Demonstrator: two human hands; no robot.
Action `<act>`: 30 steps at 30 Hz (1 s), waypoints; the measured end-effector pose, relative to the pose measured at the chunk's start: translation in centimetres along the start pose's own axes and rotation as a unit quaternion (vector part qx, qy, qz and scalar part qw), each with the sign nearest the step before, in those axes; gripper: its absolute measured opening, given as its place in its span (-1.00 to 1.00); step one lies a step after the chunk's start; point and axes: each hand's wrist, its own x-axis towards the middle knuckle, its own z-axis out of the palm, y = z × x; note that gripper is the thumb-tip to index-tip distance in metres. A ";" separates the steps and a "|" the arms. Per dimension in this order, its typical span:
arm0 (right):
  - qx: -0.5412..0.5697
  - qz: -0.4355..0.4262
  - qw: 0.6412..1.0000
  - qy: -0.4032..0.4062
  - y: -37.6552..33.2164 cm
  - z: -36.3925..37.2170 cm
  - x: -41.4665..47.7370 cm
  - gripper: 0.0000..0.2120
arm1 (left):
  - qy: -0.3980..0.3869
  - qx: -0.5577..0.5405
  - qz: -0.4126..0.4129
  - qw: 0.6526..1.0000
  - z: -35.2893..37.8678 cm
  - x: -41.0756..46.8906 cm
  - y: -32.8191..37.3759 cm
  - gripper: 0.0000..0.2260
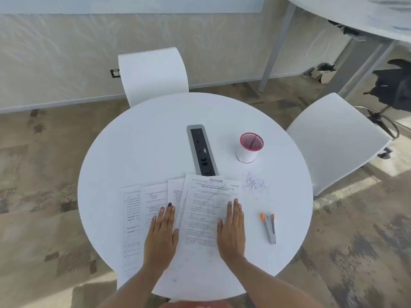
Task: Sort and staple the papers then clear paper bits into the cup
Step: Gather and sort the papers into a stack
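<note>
Bright, soft daylight fills the scene; the white table (138, 152) is nearly blown out and carries only faint shadows. A hard sunlit strip crosses the floor (347, 187) at the right of the frame. Wide-angle distortion curves the wall (66, 63) at upper left, the corners smear, and the print on the papers (200, 218) is soft.

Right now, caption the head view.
Left hand and right hand flat on fanned papers; stapler, paper bits, cup at right.

White chairs (153, 72) flank round table (138, 152) (sunlit, seemingly carpeted floor (44, 196)).
</note>
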 end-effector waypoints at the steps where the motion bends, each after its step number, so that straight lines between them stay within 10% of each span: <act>1: 0.000 0.025 1.000 -0.010 0.3 0.0 -0.2 -0.45 | 0.003 0.001 0.001 1.000 0.1 -0.1 0.1 -0.47; 30: 0.085 0.415 0.899 -0.109 -3.1 -2.5 2.7 -0.62 | -0.105 0.002 -0.045 0.993 1.1 -1.8 1.1 -0.44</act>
